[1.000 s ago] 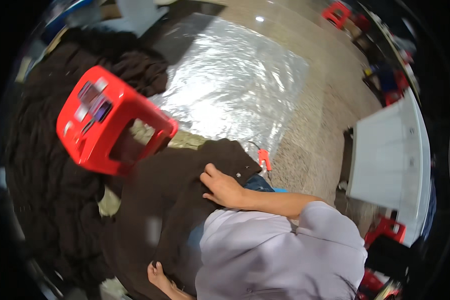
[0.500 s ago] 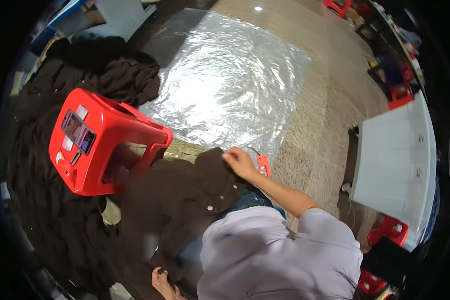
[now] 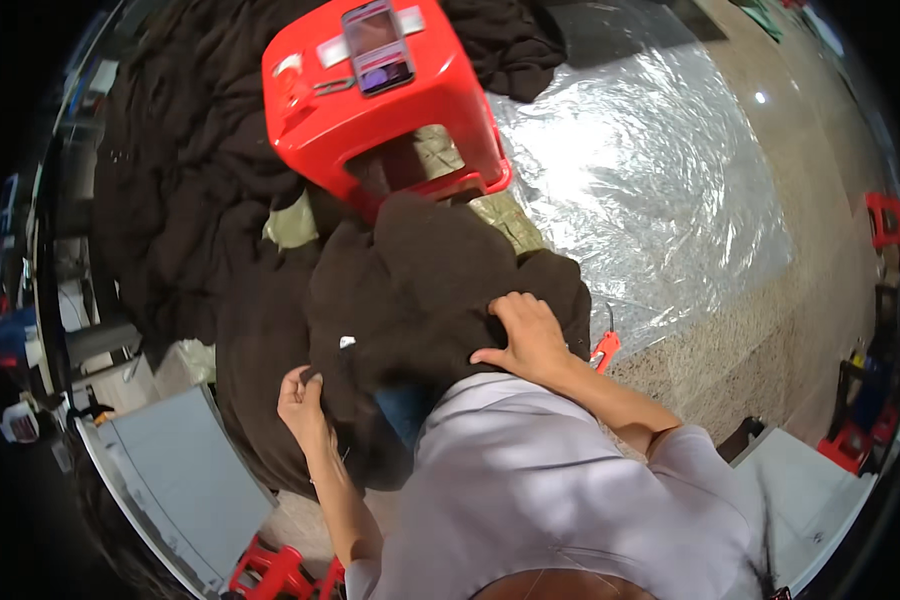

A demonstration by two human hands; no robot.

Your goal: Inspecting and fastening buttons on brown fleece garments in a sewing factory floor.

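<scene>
Background of speckled floor (image 3: pixel 715 385). Left of the red stool (image 3: pixel 385 115), dark cloth heap (image 3: pixel 170 200). Before the stool's left side, left hand (image 3: pixel 303 402), thumb and fingers pinched on brown cloth (image 3: pixel 420 280), spread before the stool. Before its right side, right hand (image 3: pixel 532 340) upon this cloth, thumb and fingers apart; cannot tell if gripping. Right of the stool, plastic sheet (image 3: pixel 660 180).

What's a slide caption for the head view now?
Left hand and right hand on dark brown fabric, with a phone on the red stool ahead and plastic sheeting on the floor.
</scene>
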